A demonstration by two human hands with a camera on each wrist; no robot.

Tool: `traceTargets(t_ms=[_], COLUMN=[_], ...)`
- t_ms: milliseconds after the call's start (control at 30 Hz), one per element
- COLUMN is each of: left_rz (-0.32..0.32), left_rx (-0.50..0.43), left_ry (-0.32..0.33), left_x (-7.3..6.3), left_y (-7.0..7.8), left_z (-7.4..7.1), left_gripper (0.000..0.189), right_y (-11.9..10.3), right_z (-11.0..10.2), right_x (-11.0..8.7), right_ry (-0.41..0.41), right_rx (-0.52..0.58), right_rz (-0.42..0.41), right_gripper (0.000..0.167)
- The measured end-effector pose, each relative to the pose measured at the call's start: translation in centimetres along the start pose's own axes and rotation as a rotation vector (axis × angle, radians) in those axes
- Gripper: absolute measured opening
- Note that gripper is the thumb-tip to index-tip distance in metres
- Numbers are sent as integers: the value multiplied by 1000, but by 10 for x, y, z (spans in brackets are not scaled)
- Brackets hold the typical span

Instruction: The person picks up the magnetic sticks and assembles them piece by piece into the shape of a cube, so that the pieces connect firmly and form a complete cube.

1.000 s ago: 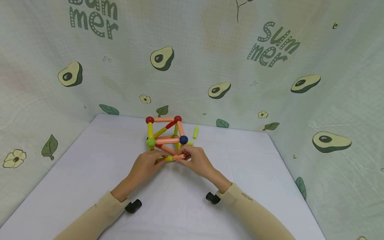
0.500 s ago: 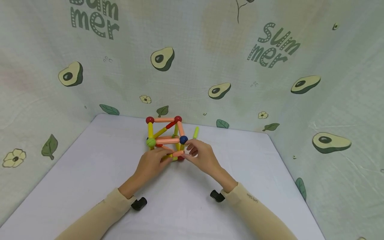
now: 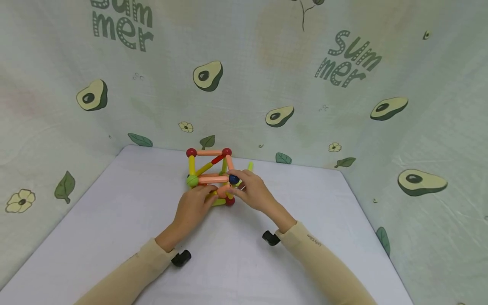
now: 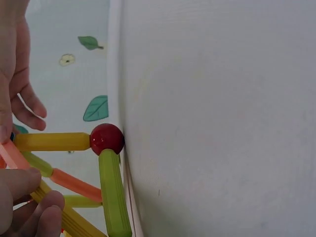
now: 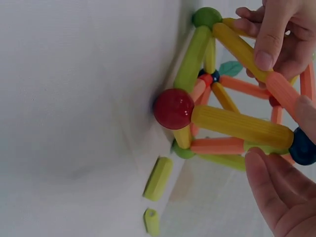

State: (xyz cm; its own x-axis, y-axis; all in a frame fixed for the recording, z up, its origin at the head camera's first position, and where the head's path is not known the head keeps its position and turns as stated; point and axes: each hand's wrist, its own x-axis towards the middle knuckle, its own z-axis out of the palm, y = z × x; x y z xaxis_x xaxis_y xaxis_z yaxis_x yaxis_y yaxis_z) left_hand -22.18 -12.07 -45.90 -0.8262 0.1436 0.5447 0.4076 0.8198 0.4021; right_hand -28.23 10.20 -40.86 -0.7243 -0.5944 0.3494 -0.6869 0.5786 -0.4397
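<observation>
A cube-like frame of magnetic rods and balls (image 3: 213, 180) stands on the table ahead of both hands. My left hand (image 3: 192, 207) pinches a yellow magnetic rod (image 5: 237, 44) that slants across the near face and meets a salmon magnetic rod (image 5: 282, 94) end to end. At the upper right corner, my right hand (image 3: 251, 190) has its fingertips on the salmon rod's far end, beside the blue ball (image 5: 303, 149). Whether rod and ball touch is hidden by a fingertip. A red ball (image 5: 174, 108) forms the lower near corner.
Two loose lime-green rods, one larger in view (image 5: 158, 178) and one smaller (image 5: 152, 223), lie on the white table (image 3: 305, 220) right of the frame. A patterned cloth (image 3: 244, 76) hangs behind the table and at both sides.
The salmon rod's end has risen from low on the near face to the blue ball's corner, now slanting upward. My right hand has risen with it; the left keeps its pinch.
</observation>
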Motion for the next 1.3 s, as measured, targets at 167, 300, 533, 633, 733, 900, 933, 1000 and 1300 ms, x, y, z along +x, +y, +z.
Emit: traceTargets(t_ms=[167, 300, 533, 633, 733, 900, 933, 1000, 1300], left_rz=[-17, -31, 75, 153, 140, -28, -54, -91, -79], left_rx=[3, 15, 47, -7, -55, -210, -239, -275, -301], left_ry=[6, -1, 78, 223, 345, 119, 35, -123, -256], left_x=[1, 1, -5, 4, 29, 75, 82, 91, 89], left_y=[1, 2, 5, -2, -23, -71, -79, -93, -109], left_z=[-1, -1, -21, -46, -69, -84, -83, -80, -66], left_gripper=[28, 31, 29, 20, 16, 38, 42, 47, 36], right_y=[0, -2, -5, -6, -5, -2, -1, 1, 9], right_z=[3, 5, 6, 5, 2, 1, 1, 2, -6], right_x=[2, 4, 5, 5, 5, 3, 2, 1, 5], right_ry=[75, 118, 159, 151, 137, 109, 106, 98, 82], right_rx=[-5, 2, 4, -3, -15, -23, -21, -23, -26], right_rz=[-9, -35, -67, -70, -52, -23, -24, -27, -67], right_gripper=[53, 48, 45, 46, 45, 45, 45, 46, 50])
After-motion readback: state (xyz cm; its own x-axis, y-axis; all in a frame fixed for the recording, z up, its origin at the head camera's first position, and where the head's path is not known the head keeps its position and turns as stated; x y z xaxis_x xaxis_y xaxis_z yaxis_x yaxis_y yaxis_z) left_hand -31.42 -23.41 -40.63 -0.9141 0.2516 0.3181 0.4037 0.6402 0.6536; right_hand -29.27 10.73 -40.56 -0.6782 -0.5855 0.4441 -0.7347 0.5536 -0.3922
